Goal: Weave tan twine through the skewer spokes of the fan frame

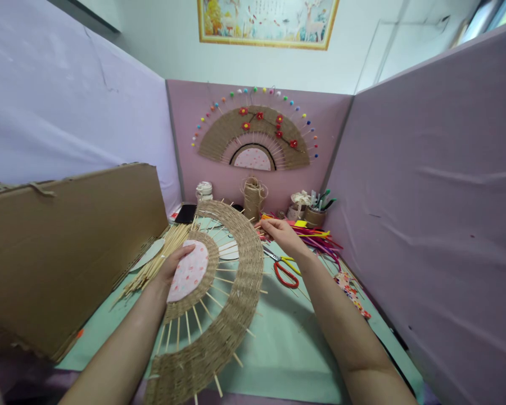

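A half-round woven fan (249,281) of tan cord and thin wooden sticks stands tilted on its side in front of me. Its core carries a pink-dotted white half-disc (189,274). My left hand (174,265) is closed on this core, the thumb lying over the half-disc and the other fingers hidden behind. At the fan's upper right edge, my right hand (280,233) pinches with thumb and fingertips around the tip of one protruding stick; anything smaller between them is too small to make out. Red-and-yellow-handled scissors (287,274) lie on the table just below my right hand.
A bundle of sticks (145,271) lies left, beside a tall cardboard sheet (80,247). Behind stand a twine spool (253,198) and a pen pot (315,217). Coloured pipe cleaners (320,239) lie right. A finished flowered fan (219,135) hangs on the back panel.
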### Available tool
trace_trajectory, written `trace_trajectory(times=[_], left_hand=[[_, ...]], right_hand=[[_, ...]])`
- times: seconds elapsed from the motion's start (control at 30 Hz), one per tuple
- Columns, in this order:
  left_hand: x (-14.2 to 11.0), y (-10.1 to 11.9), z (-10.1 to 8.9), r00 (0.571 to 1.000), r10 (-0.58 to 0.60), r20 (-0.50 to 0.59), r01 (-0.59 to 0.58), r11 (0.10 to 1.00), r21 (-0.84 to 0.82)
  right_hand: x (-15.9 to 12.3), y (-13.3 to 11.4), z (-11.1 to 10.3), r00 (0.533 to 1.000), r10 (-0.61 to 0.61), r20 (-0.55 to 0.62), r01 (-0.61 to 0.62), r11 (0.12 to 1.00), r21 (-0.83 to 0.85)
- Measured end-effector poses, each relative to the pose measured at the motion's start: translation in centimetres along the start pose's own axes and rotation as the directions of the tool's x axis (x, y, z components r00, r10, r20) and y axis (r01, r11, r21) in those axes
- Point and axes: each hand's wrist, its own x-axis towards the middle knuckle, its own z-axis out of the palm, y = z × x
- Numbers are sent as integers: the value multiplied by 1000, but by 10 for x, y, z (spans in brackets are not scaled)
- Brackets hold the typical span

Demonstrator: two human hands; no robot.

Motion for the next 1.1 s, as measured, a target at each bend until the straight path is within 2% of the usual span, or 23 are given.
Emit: trace_trajectory(times=[0.1, 0.2, 0.33, 0.43, 0.57, 0.7, 0.83, 0.97, 1.1], left_hand=[[-3, 0, 3, 1000, 9, -7, -9, 1000, -21], [-1, -1, 4, 998, 67, -11, -67, 996, -54], [9, -3, -1, 983, 184, 6, -183, 981, -61], [15, -4, -4, 967, 251, 36, -250, 968, -30], [16, -4, -6, 955, 293, 43, -292, 956, -11], [17, -5, -6, 956, 293, 28, -293, 956, 1], [20, -7, -6, 942, 329, 58, -331, 943, 20], [19, -8, -5, 941, 334, 52, -336, 941, 37], [17, -8, -4, 944, 326, 53, -328, 944, 27]], right_hand=[[1, 2, -4, 1000, -8, -26, 6, 995, -99], [2, 5, -9, 996, -59, -66, 38, 959, -281], [0, 2, -10, 975, -208, -81, 134, 835, -534], [0, 0, -9, 942, -324, -89, 194, 741, -643], [1, 1, -9, 920, -369, -129, 191, 713, -675], [2, 5, -11, 935, -329, -134, 172, 749, -639], [3, 8, -9, 951, -287, -117, 162, 782, -602], [1, 7, -4, 960, -273, -57, 187, 781, -596], [-2, 2, -4, 954, -301, 9, 239, 740, -629]])
